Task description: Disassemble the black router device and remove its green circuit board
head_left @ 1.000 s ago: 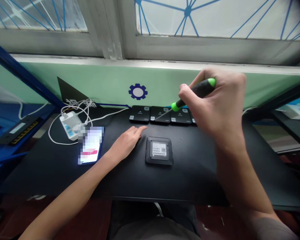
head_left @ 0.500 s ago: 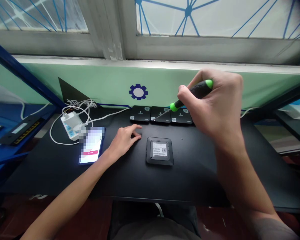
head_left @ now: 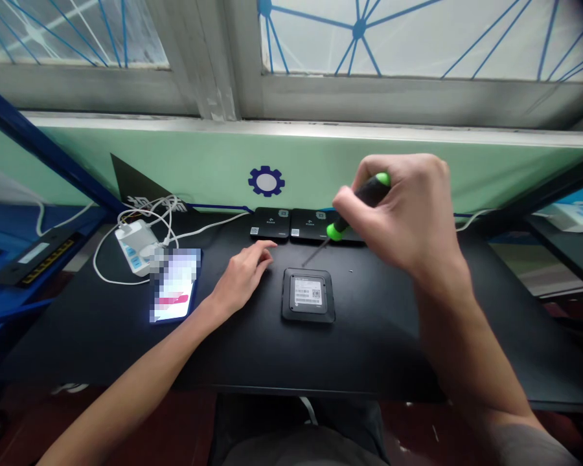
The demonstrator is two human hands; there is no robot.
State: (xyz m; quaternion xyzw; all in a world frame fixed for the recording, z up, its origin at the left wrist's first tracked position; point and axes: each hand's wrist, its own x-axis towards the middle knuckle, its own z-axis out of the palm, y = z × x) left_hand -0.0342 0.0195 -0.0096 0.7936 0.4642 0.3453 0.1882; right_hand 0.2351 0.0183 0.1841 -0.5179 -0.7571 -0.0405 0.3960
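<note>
A small black square box [head_left: 308, 295] with a white label lies flat in the middle of the black table [head_left: 369, 336]. My right hand [head_left: 408, 213] is closed round a black and green screwdriver [head_left: 354, 207]. Its thin shaft slants down and left, with the tip just above the box's far edge. My left hand [head_left: 245, 272] rests on the table left of the box, fingers loosely curled, thumb and forefinger close together near the surface. Whether they hold anything is too small to see.
A row of similar black boxes [head_left: 271, 224] lines the table's back edge under the green wall. A lit phone [head_left: 175, 294] lies at the left, beside a white power strip [head_left: 133, 244] with white cables. A tiny speck [head_left: 350, 270] lies right of the box.
My right hand has come down and left with the screwdriver, bringing the tip toward the box. My left hand has curled its fingers and pulled back slightly.
</note>
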